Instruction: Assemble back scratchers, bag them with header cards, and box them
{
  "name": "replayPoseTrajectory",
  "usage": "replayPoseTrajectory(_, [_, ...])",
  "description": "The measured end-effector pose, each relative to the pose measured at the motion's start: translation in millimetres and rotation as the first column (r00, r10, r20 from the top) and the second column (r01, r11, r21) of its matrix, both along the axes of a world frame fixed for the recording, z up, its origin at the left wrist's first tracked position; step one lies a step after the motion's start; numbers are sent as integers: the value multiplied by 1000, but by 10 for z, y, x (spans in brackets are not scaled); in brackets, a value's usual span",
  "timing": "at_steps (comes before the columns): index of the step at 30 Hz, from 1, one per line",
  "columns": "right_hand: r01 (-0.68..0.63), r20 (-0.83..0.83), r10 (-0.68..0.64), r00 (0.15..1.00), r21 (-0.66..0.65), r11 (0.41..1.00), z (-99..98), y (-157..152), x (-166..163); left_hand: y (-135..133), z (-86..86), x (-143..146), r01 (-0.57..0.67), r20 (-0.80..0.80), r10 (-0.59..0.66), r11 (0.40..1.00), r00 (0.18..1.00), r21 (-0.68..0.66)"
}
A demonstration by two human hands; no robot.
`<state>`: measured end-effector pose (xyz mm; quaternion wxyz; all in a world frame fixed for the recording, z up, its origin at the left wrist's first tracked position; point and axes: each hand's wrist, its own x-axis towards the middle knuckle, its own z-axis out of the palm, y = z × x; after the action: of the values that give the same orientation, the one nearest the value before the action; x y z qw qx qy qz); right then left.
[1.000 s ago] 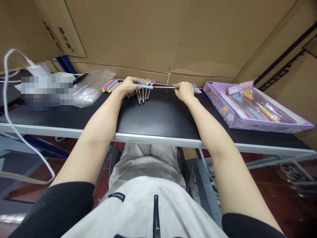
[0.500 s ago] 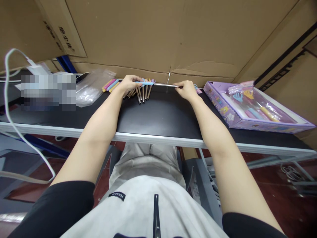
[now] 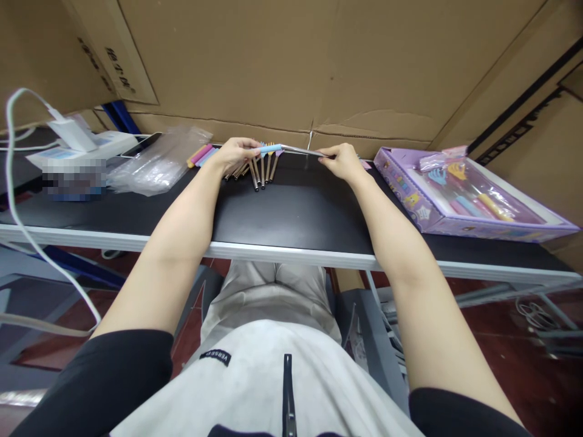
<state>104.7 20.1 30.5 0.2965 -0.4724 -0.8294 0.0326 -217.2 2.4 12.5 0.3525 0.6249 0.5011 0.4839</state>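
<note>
A thin metal rod [image 3: 298,150] with a light blue grip sleeve [image 3: 271,147] on its left end is held level above the black table [image 3: 291,212], near the back edge. My left hand [image 3: 234,155] pinches the blue sleeve end. My right hand [image 3: 344,161] pinches the rod's right end. Below the rod lies a small bunch of metal rods with coloured hand-shaped tips [image 3: 262,170]. Several loose coloured sleeves [image 3: 200,156], pink, blue and yellow, lie left of my left hand.
A purple box [image 3: 460,194] with coloured hand-shaped pieces under clear film sits at the right. A crumpled clear plastic bag [image 3: 157,164] and a white charger with cable [image 3: 68,133] lie at the left. Cardboard [image 3: 291,67] walls the back.
Both hands have lifted the rod slightly and shifted toward the back of the table. The blue sleeve sits a little further right along the rod.
</note>
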Motion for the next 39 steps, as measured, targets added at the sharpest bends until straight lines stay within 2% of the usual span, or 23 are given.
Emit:
replayPoseTrajectory(10, [20, 103, -26, 994, 59, 998, -23, 15, 32, -88, 100, 54, -28, -158, 33, 999, 987, 30])
replayPoseTrajectory(19, [-6, 42, 4, 999, 44, 999, 87, -50, 41, -101, 146, 70, -11, -118, 16, 999, 993, 48])
replayPoseTrajectory(28, [-33, -53, 32, 998, -14, 999, 33, -18, 52, -192, 179, 97, -9, -141, 19, 998, 990, 67])
replayPoseTrajectory(33, [-32, -27, 31, 999, -50, 998, 55, -59, 34, -137, 146, 70, 9, -156, 2, 997, 988, 70])
replayPoseTrajectory(39, [-51, 24, 51, 998, 20, 998, 57, 3, 89, -38, 121, 31, -14, -185, 35, 994, 982, 111])
